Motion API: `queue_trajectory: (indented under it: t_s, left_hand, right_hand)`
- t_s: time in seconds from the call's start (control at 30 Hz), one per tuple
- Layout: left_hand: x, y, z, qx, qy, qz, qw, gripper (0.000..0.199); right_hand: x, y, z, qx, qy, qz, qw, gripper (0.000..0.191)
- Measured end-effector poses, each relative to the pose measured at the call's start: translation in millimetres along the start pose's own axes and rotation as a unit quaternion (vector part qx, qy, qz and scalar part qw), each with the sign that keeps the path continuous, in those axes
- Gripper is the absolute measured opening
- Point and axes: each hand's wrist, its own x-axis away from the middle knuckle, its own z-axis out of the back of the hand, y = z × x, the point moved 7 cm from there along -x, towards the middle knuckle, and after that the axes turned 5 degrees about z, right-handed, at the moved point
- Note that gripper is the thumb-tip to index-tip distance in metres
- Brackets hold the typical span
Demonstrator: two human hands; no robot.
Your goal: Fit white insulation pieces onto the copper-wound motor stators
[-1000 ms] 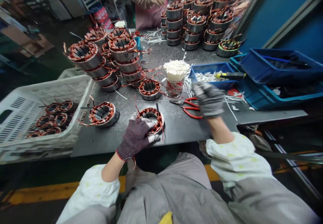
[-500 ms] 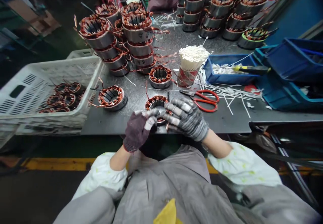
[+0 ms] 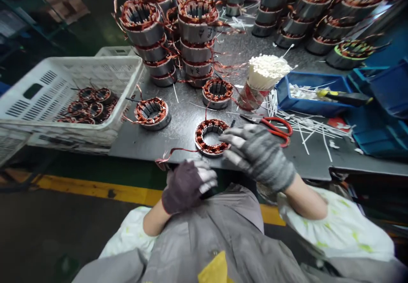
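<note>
A stator (image 3: 203, 144) with copper windings lies flat near the table's front edge. A reddish lead with frayed ends runs from it to the left; a dark-sleeved lead stands at its right. My right hand (image 3: 263, 157), in a grey glove with white fingertips, has its fingers stretched over the stator's right rim; whether they touch it is unclear. My left hand (image 3: 188, 185), in a purple glove, hovers in front of the table edge, apart from the stator. Its fingers are loosely bent, with nothing visible in them. Red-handled scissors (image 3: 276, 126) lie behind my right hand, partly covered.
Two more stators (image 3: 153, 114) lie on the table, with tall stacks of stators (image 3: 197, 36) behind. A cup (image 3: 253, 98) of white ties, a blue bin (image 3: 314, 104) and loose white strips are to the right. A white crate (image 3: 127, 108) holding stators stands left.
My left hand has come off the stator and drawn back toward my body. The reddish lead now shows stretched out to the left. My right hand remains at the stator's right side. The view has shifted.
</note>
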Motion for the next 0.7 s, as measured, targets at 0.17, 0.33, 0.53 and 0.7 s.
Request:
queue_trajectory:
  t_s: [0.17, 0.33, 0.53, 0.7]
  left_hand:
    - [-14.4, 24.2, -18.1, -0.136, -0.029, -0.121, 0.983, 0.038]
    - [-47.4, -14.7, -13.3, -0.138, -0.027, -0.069, 0.988, 0.042]
    - [-56.7, 0.1, -19.8, -0.177, -0.031, -0.102, 0.978, 0.029]
    - [-53.4, 17.7, -29.3, -0.220, -0.007, -0.122, 0.968, 0.029]
  right_hand:
    - [-33.0, -32.9, -35.0, -0.042, -0.173, 0.113, 0.977, 0.033]
    - [-24.0, -34.8, -40.9, -0.069, -0.089, 0.067, 0.991, 0.030]
    - [-21.8, 19.7, -20.1, -0.195, 0.067, -0.013, 0.978, 0.028]
    - [-20.2, 164.4, 8.6, -0.258, 0.340, -0.370, 0.825, 0.022]
